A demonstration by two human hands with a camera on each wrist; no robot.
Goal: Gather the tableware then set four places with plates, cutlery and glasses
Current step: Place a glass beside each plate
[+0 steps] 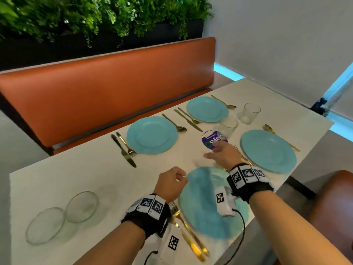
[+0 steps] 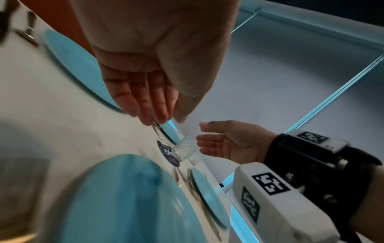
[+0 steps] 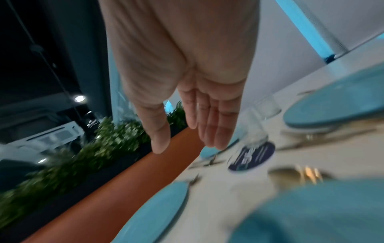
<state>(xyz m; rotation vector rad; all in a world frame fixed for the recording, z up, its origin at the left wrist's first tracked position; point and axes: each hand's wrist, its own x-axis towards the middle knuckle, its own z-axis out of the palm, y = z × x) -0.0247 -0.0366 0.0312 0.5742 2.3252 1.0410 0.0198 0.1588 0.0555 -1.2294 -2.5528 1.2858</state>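
Note:
Four blue plates lie on the white table (image 1: pixel 76 173): far left (image 1: pixel 151 134), far right (image 1: pixel 207 109), right (image 1: pixel 268 151) and the blurred near plate (image 1: pixel 210 203). Gold cutlery (image 1: pixel 189 234) lies left of the near plate, and more lies beside the other plates. Two clear glasses stand mid-table, one (image 1: pixel 228 127) by a purple round coaster (image 1: pixel 209 141), the other (image 1: pixel 250 112) further back. My right hand (image 1: pixel 219 153) is open, fingers stretched towards the nearer glass (image 2: pixel 185 150) without touching it. My left hand (image 1: pixel 172 181) hovers at the near plate's left rim, fingers relaxed and holding nothing.
Two clear glass dishes (image 1: pixel 82 206) (image 1: pixel 44 224) lie on the table's near left. An orange bench (image 1: pixel 107 88) runs along the far side below a planter of greenery (image 1: pixel 95 16). A brown seat (image 1: pixel 332 207) stands at the right, and a white wall lies beyond the table.

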